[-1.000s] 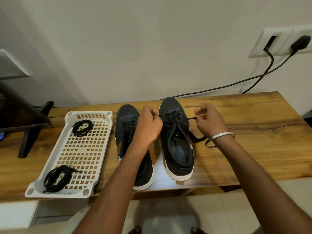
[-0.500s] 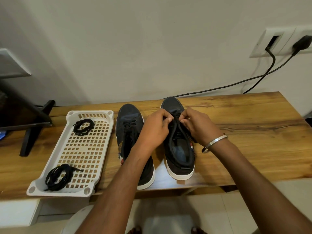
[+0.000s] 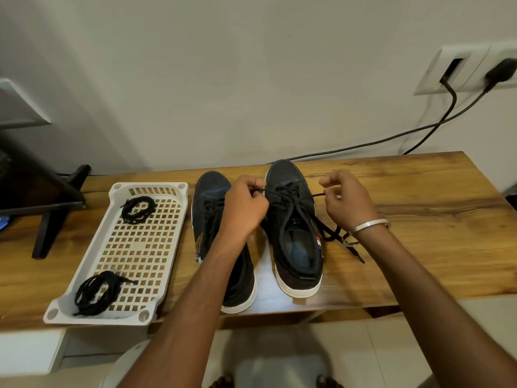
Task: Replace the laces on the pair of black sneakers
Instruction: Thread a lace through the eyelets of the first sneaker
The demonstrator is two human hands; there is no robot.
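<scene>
L hand [image 3: 246,208] & R hand [image 3: 347,203] pinch black lace [image 3: 291,195] taut across right sneaker [image 3: 293,228] on wooden table [image 3: 433,219].

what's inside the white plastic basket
Two coiled bundles of black shoelaces: one at the far end, one at the near end. White perforated basket; nothing covered.

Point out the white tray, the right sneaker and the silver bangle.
white tray [image 3: 179,191]: head view, far right rim.
right sneaker [image 3: 285,170]: head view, toe cap.
silver bangle [image 3: 368,226]: head view, band on the wrist.
</scene>
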